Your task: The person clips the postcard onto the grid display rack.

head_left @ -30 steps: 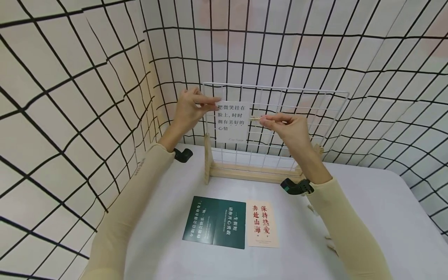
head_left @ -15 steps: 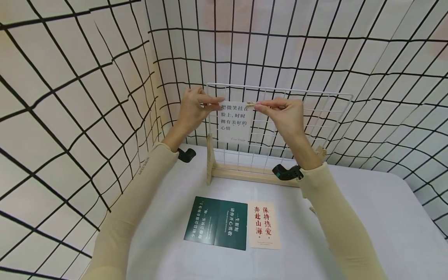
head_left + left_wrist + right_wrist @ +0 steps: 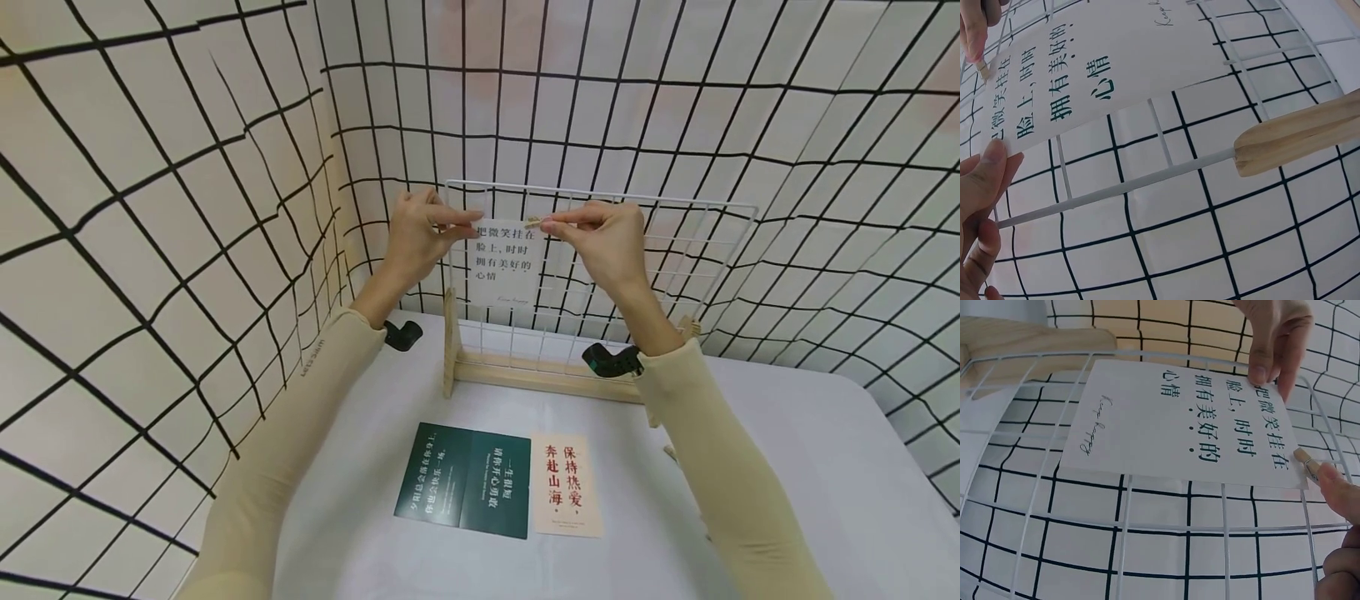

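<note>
A white card with dark printed characters stands upright against a white wire grid rack. My left hand pinches the card's upper left corner between thumb and fingers. A small wooden clothespin is in the thumb and fingers of my right hand. In the right wrist view, the clothespin's tip lies over the card's upper right corner. Whether its jaws also grip a wire of the rack cannot be told.
The rack stands on a wooden base. In front, a dark green card pair and a cream card with red characters lie on the white table. Another clothespin shows beside the right sleeve. Black-gridded walls surround the table.
My right hand has moved up and slightly left, bringing the clothespin from beside the card's right edge to its upper right corner. My left hand keeps its pinch on the card.
</note>
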The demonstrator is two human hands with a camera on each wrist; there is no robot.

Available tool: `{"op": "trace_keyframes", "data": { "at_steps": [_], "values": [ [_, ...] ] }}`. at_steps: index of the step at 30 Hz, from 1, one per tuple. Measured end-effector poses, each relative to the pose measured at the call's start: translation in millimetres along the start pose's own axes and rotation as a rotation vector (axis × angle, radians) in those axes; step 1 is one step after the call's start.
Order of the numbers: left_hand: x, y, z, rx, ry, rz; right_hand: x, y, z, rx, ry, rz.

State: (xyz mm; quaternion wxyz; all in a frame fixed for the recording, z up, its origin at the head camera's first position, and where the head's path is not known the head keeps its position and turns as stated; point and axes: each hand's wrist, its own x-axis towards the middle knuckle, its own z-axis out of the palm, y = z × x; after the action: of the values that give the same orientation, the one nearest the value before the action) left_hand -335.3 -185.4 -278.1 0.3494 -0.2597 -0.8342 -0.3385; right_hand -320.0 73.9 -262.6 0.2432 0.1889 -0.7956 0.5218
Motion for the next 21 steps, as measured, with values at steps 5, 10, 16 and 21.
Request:
{"op": "trace_keyframes", "data": {
  "at_steps": [5,10,16,21],
  "values": [
    [-0.1,0.3,3.5,0.021,0.015,0.020,2.5,-2,0,-0.038,-0.005,0.005],
    [-2.3,1.6,6.6,0.002,0.030,0.008,4.9,-7,-2,-0.085,-0.031,0.030],
    [-3.2,0.8,8.1,-0.003,0.043,0.006,8.8,-11,-4,-0.135,-0.075,0.082],
    [-3.7,-1.1,8.7,0.005,0.055,0.016,11.4,-14,-4,-0.137,-0.100,0.109]
  ]
}}
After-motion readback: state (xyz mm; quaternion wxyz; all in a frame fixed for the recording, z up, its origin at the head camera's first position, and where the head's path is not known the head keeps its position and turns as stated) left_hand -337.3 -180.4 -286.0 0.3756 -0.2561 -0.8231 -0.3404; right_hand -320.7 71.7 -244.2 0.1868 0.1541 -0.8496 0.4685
